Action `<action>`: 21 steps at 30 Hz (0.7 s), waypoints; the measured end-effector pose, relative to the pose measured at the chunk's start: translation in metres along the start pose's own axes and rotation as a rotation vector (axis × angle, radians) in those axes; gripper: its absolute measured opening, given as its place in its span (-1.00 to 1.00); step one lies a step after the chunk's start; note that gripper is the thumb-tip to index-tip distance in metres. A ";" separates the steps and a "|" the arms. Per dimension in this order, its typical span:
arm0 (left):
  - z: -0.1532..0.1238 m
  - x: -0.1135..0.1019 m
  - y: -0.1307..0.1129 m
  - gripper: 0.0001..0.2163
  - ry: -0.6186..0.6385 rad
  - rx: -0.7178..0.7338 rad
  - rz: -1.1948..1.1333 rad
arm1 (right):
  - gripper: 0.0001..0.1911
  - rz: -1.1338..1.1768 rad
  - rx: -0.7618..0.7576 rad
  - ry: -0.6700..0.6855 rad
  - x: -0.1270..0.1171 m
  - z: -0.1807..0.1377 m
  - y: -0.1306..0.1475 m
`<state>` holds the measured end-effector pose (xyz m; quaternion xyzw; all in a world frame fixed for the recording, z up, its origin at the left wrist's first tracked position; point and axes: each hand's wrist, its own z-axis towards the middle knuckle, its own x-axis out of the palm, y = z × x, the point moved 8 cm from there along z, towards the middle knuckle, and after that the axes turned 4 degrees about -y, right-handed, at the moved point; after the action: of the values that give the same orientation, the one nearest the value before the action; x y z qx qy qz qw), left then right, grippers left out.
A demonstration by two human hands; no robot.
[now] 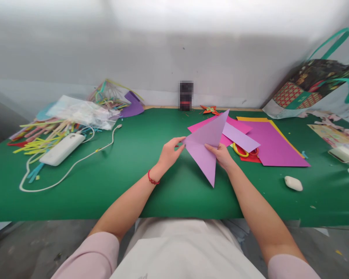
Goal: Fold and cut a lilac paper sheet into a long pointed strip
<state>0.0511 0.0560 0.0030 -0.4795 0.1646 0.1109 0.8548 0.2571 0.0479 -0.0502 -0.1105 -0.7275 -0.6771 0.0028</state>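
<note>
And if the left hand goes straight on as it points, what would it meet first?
The left hand would first meet the folded lilac paper it seems to pinch; pink paper may lie beyond, but depth is unclear.

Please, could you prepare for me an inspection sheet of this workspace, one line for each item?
Surface: green tabletop, small scraps on its right side.
Materials and tools: folded lilac paper, in the hands; purple sheet, right; scissors, partly hidden by a lilac strip.
Clutter: heap of coloured paper strips, clear plastic bag and white power bank, left; small white case, right.
Hands: left hand pinches the paper's left corner; right hand grips its right side.
Cables: white cable, looped loosely beside the power bank.
Surroundings: pale wall behind; patterned bag, back right.
</note>
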 end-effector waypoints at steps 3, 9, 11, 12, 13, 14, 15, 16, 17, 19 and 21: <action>0.002 0.000 0.005 -0.75 0.024 -0.055 -0.075 | -0.51 0.007 0.003 -0.001 0.000 0.000 0.000; 0.002 0.001 0.005 -0.75 0.048 -0.097 -0.224 | -0.55 0.020 -0.014 -0.013 -0.001 0.001 0.001; 0.002 0.002 0.002 -0.75 0.055 -0.087 -0.275 | -0.55 0.037 -0.003 -0.024 -0.001 0.001 0.001; 0.001 0.002 0.001 -0.74 0.058 -0.085 -0.298 | -0.55 0.046 0.004 -0.025 -0.001 0.001 0.001; 0.001 0.003 0.000 -0.73 0.063 -0.085 -0.315 | -0.54 0.052 0.011 -0.019 -0.001 0.000 0.001; 0.001 0.004 0.000 -0.71 0.069 -0.088 -0.325 | -0.54 0.057 0.019 -0.010 0.000 -0.001 0.001; 0.001 0.004 0.001 -0.69 0.074 -0.091 -0.329 | -0.54 0.058 0.028 0.003 0.001 -0.002 0.002; 0.000 0.006 0.002 -0.66 0.078 -0.094 -0.327 | -0.54 0.055 0.038 0.018 0.003 -0.003 0.002; 0.000 0.007 0.003 -0.64 0.082 -0.095 -0.318 | -0.55 0.049 0.048 0.035 0.005 -0.005 0.002; 0.000 0.008 0.005 -0.61 0.087 -0.084 -0.279 | -0.55 0.030 0.068 0.066 0.008 -0.007 0.001; 0.000 0.008 0.004 -0.62 0.088 -0.053 -0.211 | -0.55 0.014 0.080 0.084 0.010 -0.008 0.000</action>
<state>0.0572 0.0581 -0.0039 -0.5211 0.1475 0.0033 0.8407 0.2466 0.0418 -0.0480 -0.0868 -0.7525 -0.6514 0.0428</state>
